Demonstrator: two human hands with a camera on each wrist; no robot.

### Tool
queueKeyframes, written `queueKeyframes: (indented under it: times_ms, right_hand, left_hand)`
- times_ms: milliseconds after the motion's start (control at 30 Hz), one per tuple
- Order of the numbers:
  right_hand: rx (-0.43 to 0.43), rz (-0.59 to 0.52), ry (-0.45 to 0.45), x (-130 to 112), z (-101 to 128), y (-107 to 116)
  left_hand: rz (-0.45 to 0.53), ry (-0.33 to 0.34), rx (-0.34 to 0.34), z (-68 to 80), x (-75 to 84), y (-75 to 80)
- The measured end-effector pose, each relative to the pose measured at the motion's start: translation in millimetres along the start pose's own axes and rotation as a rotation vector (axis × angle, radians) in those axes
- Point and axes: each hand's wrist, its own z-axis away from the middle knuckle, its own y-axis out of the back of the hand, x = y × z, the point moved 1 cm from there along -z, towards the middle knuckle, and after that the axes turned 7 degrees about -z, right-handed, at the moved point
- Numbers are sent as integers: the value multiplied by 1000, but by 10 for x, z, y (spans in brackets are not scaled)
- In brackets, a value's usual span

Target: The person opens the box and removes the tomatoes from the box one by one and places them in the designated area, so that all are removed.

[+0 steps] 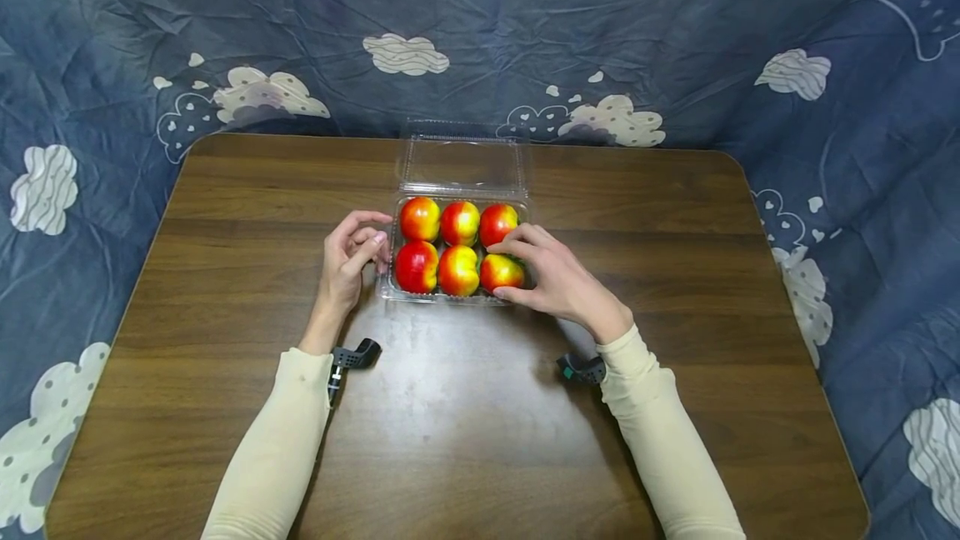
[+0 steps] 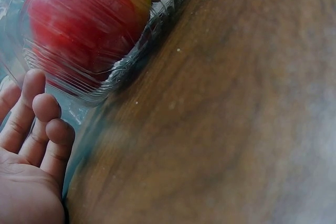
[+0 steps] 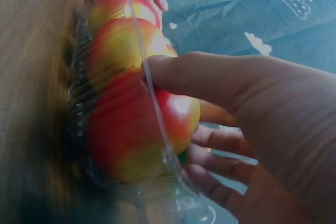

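Observation:
A clear plastic clamshell box (image 1: 386, 292) lies with its lid (image 1: 463, 165) folded back, holding several glossy red-and-yellow apples in two rows. My right hand (image 1: 558, 277) reaches over the right end and grips the front right apple (image 1: 502, 272). In the right wrist view, the thumb (image 3: 173, 74) lies on top of this apple (image 3: 126, 129) and the other fingers curl behind it. At the box's left end, my left hand (image 1: 348, 261) holds nothing, its fingers loosely bent. The left wrist view has its fingertips (image 2: 34, 82) right at the box wall, beside a red apple (image 2: 89, 24).
The box stands toward the far edge of a brown wooden table (image 1: 450, 440). Behind and around the table hangs a blue cloth (image 1: 570, 15) with white clouds. Black wrist cameras (image 1: 358, 354) are worn near both cream sleeves (image 1: 262, 457).

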Motion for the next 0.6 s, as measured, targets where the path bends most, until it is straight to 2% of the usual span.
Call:
queueKeyframes:
  times_ms: [133, 333, 600]
  right_hand:
    - [-14, 90, -30, -71, -45, -15]
    - [14, 183, -45, -149, -91, -40]
    - [76, 214, -25, -144, -106, -87]
  left_hand:
    - [-8, 0, -2, 4, -12, 10]
    - [-15, -6, -8, -4, -9, 10]
    - [-23, -1, -10, -2, -9, 15]
